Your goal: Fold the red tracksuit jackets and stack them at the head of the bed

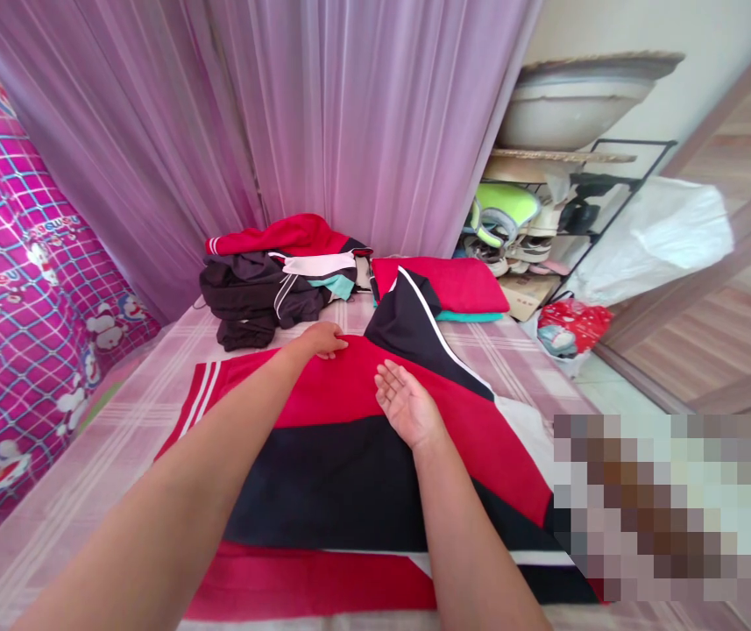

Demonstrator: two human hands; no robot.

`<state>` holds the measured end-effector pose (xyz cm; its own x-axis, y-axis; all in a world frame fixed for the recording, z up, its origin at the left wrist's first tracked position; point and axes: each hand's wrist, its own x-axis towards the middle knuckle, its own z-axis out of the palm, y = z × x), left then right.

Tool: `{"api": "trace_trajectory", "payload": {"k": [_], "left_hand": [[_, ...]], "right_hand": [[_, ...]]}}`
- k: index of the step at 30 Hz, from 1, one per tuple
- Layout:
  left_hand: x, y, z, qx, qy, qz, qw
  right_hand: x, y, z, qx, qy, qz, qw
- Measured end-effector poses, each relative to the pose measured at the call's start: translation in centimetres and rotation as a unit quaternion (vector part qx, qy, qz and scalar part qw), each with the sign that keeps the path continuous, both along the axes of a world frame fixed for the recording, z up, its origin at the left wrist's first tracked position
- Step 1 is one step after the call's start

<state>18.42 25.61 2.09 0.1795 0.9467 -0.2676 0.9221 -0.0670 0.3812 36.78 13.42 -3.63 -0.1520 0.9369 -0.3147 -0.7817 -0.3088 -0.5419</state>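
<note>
Flat across the bed, a red-and-black garment lies before you. Your left hand touches its far edge, the grip's fingers curled; whether they pinch cloth, you cannot tell. Right of that hand, your right hand hovers over the garment, palm turned up, grip released.

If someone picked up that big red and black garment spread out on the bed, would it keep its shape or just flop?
Probably flop: the garment lies flat like soft cloth, with nothing stiff showing. It looks thin, so it is likely light for how far it spreads. Pushed, it would likely wrinkle across the bed rather than roll.
</note>
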Motion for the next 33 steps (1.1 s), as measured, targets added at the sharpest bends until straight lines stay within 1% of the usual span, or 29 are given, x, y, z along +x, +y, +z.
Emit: {"api": "trace_trajectory", "payload": {"k": [5, 7, 9, 10, 12, 14, 16, 18, 21, 25, 28, 30, 31, 33], "left_hand": [[0.2, -0.3, -2.1, 0.101, -0.038, 0.020, 0.994], [0.2, -0.9, -2.8, 0.129, -0.050, 0.026, 0.990], [-0.1, -2.0, -3.0, 0.142, -0.066, 0.026, 0.987], [-0.5, -2.9, -3.1, 0.152, -0.075, 0.013, 0.986], [-1.7, -5.0, -3.1, 0.180, -0.073, -0.042, 0.980], [-3.3, -7.5, -3.2, 0.208, -0.021, -0.109, 0.972], [-4.9, -9.7, -3.5, 0.210, 0.064, -0.098, 0.971], [-6.1, -11.0, -3.9, 0.180, 0.125, -0.065, 0.973], [-6.8, -11.4, -4.5, 0.149, 0.151, -0.048, 0.976], [-6.6, -11.1, -4.6, 0.170, 0.139, -0.044, 0.975], [-6.5, -11.1, -4.5, 0.178, 0.134, -0.034, 0.974], [-6.5, -11.1, -4.5, 0.173, 0.134, -0.033, 0.975], [-6.6, -11.1, -4.6, 0.171, 0.135, -0.034, 0.975], [-6.6, -11.1, -4.7, 0.171, 0.135, -0.036, 0.975]], "right_hand": [[0.0, -0.1, 0.4, -0.008, 0.008, 0.002, 1.000], [-0.1, -0.2, 0.7, -0.015, 0.009, -0.002, 1.000], [-0.2, -0.3, 0.9, -0.023, 0.011, -0.007, 1.000], [-0.2, -0.4, 0.9, -0.026, 0.012, -0.009, 1.000], [-0.2, -0.4, 0.8, -0.023, 0.015, -0.009, 1.000], [-0.2, -0.3, 0.6, -0.014, 0.017, -0.003, 1.000], [-0.2, -0.3, 0.5, -0.008, 0.020, -0.001, 1.000], [-0.2, -0.2, 0.5, -0.009, 0.021, -0.004, 1.000], [-0.2, -0.1, 0.5, -0.010, 0.016, -0.008, 1.000], [-0.4, -0.5, 0.6, 0.007, -0.005, -0.009, 1.000], [-0.4, -0.6, 1.0, 0.031, -0.059, -0.021, 0.998], [-0.1, 0.1, 1.8, 0.067, -0.114, -0.039, 0.990], [0.3, 1.0, 2.4, 0.087, -0.147, -0.050, 0.984], [1.3, 3.7, 3.9, 0.119, -0.231, -0.082, 0.962]]}}
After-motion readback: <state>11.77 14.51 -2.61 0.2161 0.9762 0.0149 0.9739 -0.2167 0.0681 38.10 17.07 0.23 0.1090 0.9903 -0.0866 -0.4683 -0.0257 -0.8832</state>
